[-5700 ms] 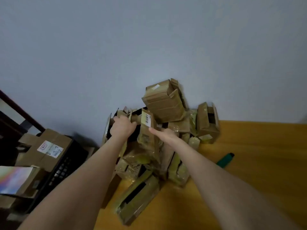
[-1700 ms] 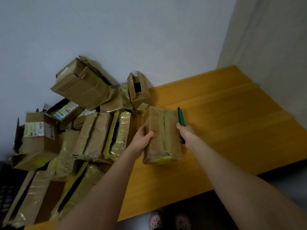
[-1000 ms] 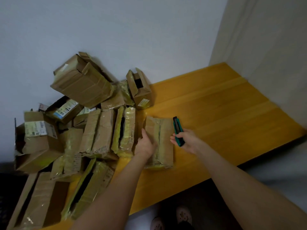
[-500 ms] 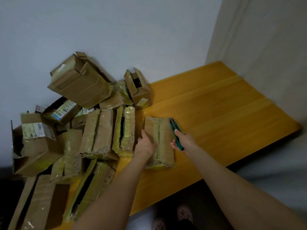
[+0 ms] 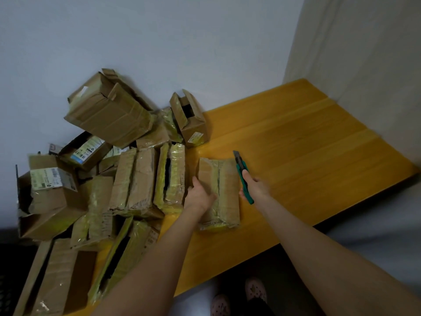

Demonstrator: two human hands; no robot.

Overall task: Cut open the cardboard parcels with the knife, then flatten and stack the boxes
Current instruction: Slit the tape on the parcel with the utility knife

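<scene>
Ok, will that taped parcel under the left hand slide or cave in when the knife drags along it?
Likely slides: glossy tape on the parcel against a smooth table, so the left hand should press. Its creased top probably gives under the knife.

head-worn view, looking down, table [image 5: 296, 156] close

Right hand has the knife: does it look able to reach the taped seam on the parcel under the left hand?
Probably yes. The right hand holds the knife beside the parcel, and the left hand presses only its near left part, leaving the far seam uncovered.
</scene>
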